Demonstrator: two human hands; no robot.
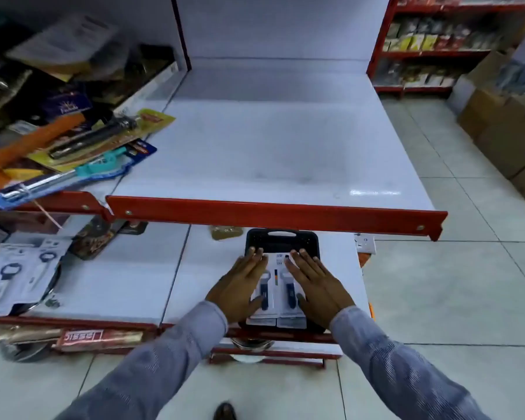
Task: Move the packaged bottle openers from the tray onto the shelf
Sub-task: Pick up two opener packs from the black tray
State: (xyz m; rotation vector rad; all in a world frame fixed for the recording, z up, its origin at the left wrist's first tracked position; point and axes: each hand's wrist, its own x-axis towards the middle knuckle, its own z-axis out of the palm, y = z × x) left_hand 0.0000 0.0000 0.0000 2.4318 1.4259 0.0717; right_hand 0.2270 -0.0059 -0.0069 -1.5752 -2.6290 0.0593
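Black tray (282, 237), both hands flat on packaged bottle openers (275, 294), left hand (240, 286), right hand (315, 286), fingers extended together

Your left hand (240, 286) and right hand (315, 286) lie flat, fingers extended, on two packaged bottle openers (275, 295) that sit side by side on a black tray (282, 239); thumbs point inward along the packs' lower edges. The tray rests on the lower white shelf (128, 277), near its right end, beneath the red-edged upper shelf (273, 140). More carded openers (22, 274) lie far left on the lower shelf, well apart from your hands.
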